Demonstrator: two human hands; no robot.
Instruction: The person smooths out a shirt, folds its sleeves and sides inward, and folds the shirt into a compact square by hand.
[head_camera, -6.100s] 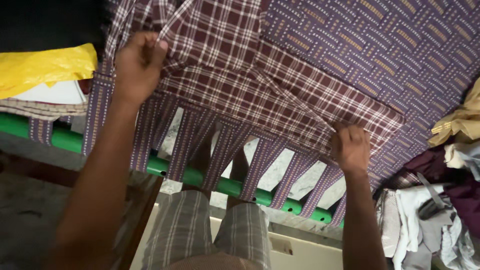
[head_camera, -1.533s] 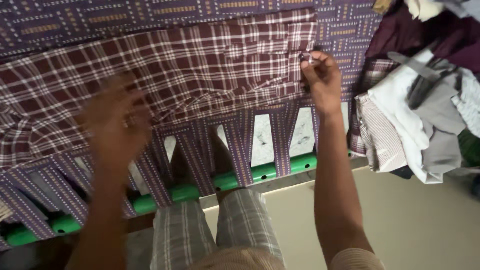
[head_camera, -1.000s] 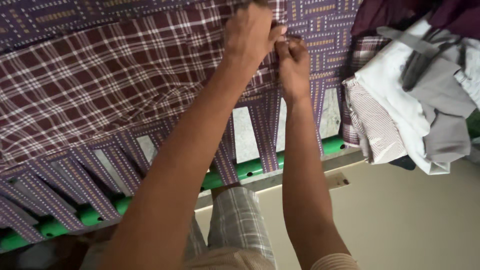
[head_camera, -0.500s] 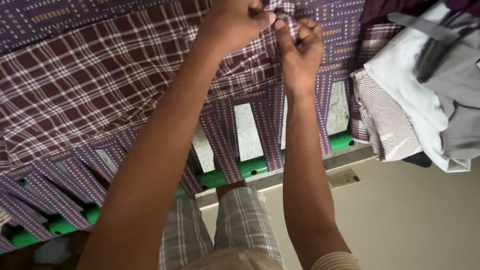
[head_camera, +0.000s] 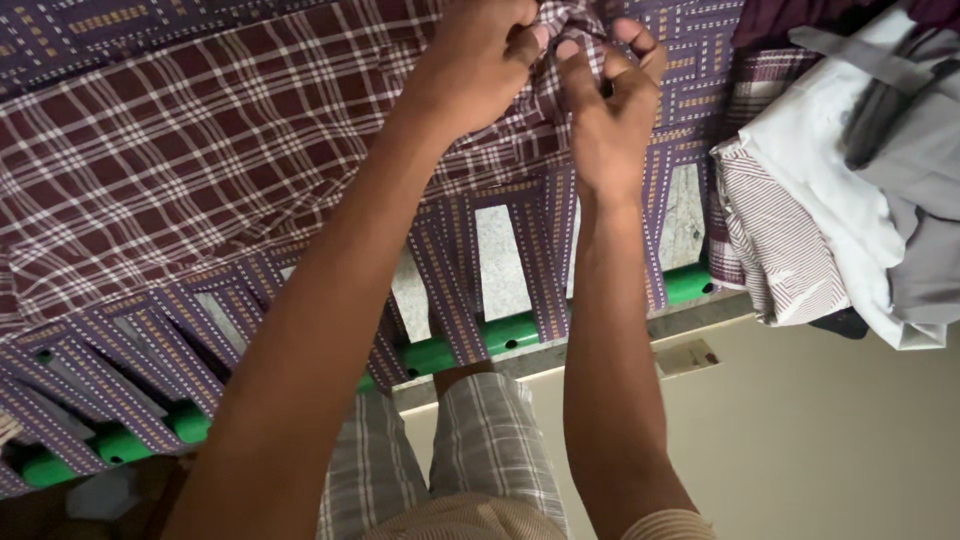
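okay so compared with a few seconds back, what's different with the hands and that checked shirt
The left hand left the shirt's far left edge and crossed over to meet the right hand. Both now pinch the same bunched bit of the maroon checked shirt at its right end. The shirt remains spread on the purple woven cot, its green frame bar is unchanged, and the pile of clothes to the right is untouched.

heaped clothes (head_camera: 850, 170) crowding right, open gaps between woven straps (head_camera: 450, 290) below

Head-worn view, close, steeply downward.
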